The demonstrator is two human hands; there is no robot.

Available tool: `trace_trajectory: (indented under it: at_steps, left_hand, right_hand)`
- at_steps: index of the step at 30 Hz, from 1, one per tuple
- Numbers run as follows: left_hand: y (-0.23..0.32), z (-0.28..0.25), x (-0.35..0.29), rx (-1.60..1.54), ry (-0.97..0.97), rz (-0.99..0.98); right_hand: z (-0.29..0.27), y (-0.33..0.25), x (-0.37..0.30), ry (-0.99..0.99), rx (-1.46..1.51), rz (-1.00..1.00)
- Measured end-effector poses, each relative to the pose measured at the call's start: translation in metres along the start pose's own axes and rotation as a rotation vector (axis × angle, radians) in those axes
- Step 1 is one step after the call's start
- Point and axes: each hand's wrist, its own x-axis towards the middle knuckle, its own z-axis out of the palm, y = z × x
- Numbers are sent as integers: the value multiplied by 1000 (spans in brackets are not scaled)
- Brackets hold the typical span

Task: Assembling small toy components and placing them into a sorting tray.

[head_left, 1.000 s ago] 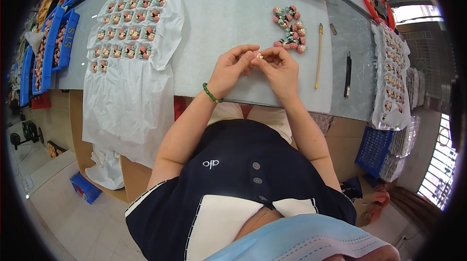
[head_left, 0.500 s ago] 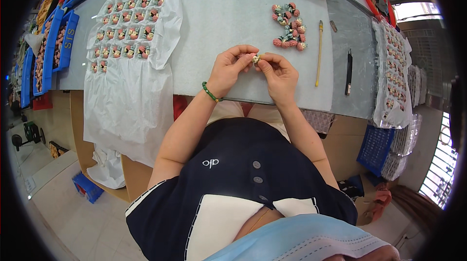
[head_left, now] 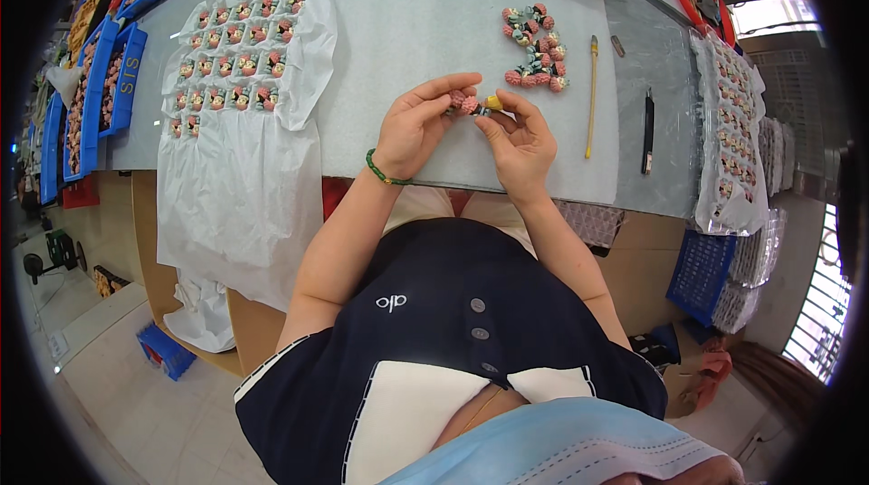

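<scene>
Over the white sheet, my two hands hold a small pink-haired figurine between them. My left hand, with a green bead bracelet at the wrist, pinches it by the pink, knobbly head. The fingertips of my right hand are closed at its other end, where a dark part and a small yellow piece show. Whether that yellow piece belongs to the figurine I cannot tell. Beyond my right hand lies a cluster of similar figurines, several of them touching.
At the left, a white compartment tray with rows of figurines rests on thin paper. A yellow-handled brush and a black pen-like tool lie at the right. Another filled tray stands farther right. Blue bins line the far left.
The figurine has turned between my fingers: its pale face showed before, now its pink hair and a yellow piece show. My hands have moved slightly apart.
</scene>
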Motion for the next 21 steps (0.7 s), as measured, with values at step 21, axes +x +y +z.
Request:
trace_trajectory:
  at_steps: [21]
  left_hand:
    - [19,2,-46,542,106,277]
  right_hand:
    - [52,-32,-4,16,104,193]
